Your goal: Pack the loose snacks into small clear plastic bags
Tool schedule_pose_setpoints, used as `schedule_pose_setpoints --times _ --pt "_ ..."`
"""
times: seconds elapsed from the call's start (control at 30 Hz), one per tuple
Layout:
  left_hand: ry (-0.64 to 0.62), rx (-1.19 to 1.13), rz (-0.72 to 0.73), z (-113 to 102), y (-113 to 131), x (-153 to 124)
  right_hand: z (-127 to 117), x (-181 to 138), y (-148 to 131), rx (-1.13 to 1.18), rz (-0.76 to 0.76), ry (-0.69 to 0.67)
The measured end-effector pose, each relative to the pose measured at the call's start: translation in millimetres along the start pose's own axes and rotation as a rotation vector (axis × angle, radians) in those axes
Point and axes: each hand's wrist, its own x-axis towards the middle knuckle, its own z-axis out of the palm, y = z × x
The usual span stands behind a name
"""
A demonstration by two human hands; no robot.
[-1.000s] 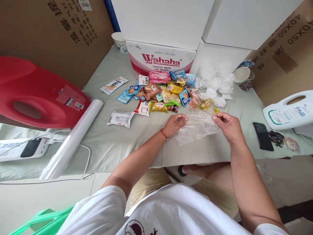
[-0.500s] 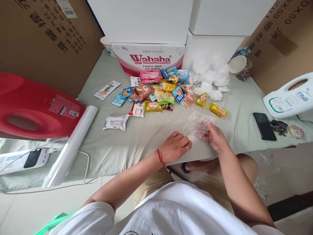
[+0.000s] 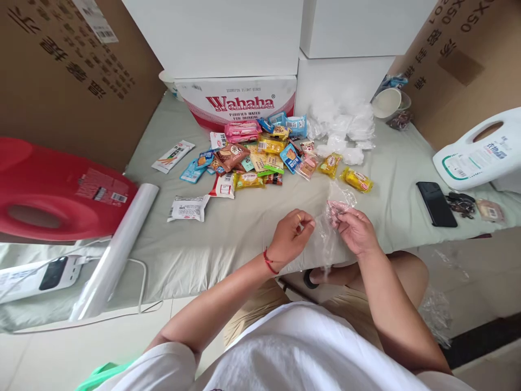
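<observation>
Both my hands hold a clear plastic bag (image 3: 330, 228) just above the near edge of the grey-green cloth surface (image 3: 228, 228). My left hand (image 3: 290, 234) pinches the bag's left side, a ring and a red wrist string showing. My right hand (image 3: 355, 229) pinches its right side, with the bag hanging down crumpled between them. Beyond my hands lies a heap of small snack packets (image 3: 260, 155). A yellow packet (image 3: 356, 179) lies apart, closest to my right hand.
A Wahaha box (image 3: 240, 103) and white boxes stand behind the snacks, with crumpled clear bags (image 3: 345, 127) and a paper cup (image 3: 386, 102) to the right. A film roll (image 3: 116, 252) and red jug (image 3: 52, 190) lie left; a phone (image 3: 436, 203) and white jug (image 3: 476, 155) right.
My hands moved closer together and toward me. The bag, stretched flat between them a second ago, is now bunched and hangs down. The view has shifted a little.
</observation>
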Motion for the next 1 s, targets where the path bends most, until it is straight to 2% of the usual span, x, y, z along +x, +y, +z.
schedule_pose_setpoints --times 0.1,0.2,0.33,0.43,0.53,0.7,0.8,0.9,1.0 --pt "0.006 -0.075 0.020 16.5 4.3 13.4 1.8 -5.2 2.0 -0.135 -0.048 -0.014" --pt "0.061 -0.128 -0.004 33.3 10.7 22.3 -0.2 -7.9 5.7 -0.393 -0.175 -0.038" --pt "0.074 -0.197 -0.132 51.0 17.5 28.6 -2.2 -9.5 9.8 -0.851 -0.450 0.059" --pt "0.050 -0.212 -0.209 59.1 12.3 29.5 -0.8 -10.1 12.8 -1.065 -0.540 0.116" --pt "0.085 -0.310 -0.301 60.8 -1.7 29.1 -1.9 -11.6 15.0 -1.057 -0.535 0.085" --pt "0.091 -0.532 -0.370 58.5 -15.3 25.3 -10.6 -17.2 15.3 -0.825 -0.474 -0.135" --pt "0.070 -0.561 -0.337 60.9 -12.2 22.6 -11.0 -21.3 14.5 -0.854 -0.480 -0.114" --pt "0.107 -0.511 -0.291 63.2 -10.3 22.0 -7.0 -26.4 12.7 -0.928 -0.496 -0.061" --pt "0.151 -0.508 -0.284 62.6 -12.2 22.4 -2.7 -31.9 8.9 -0.794 -0.447 -0.131"
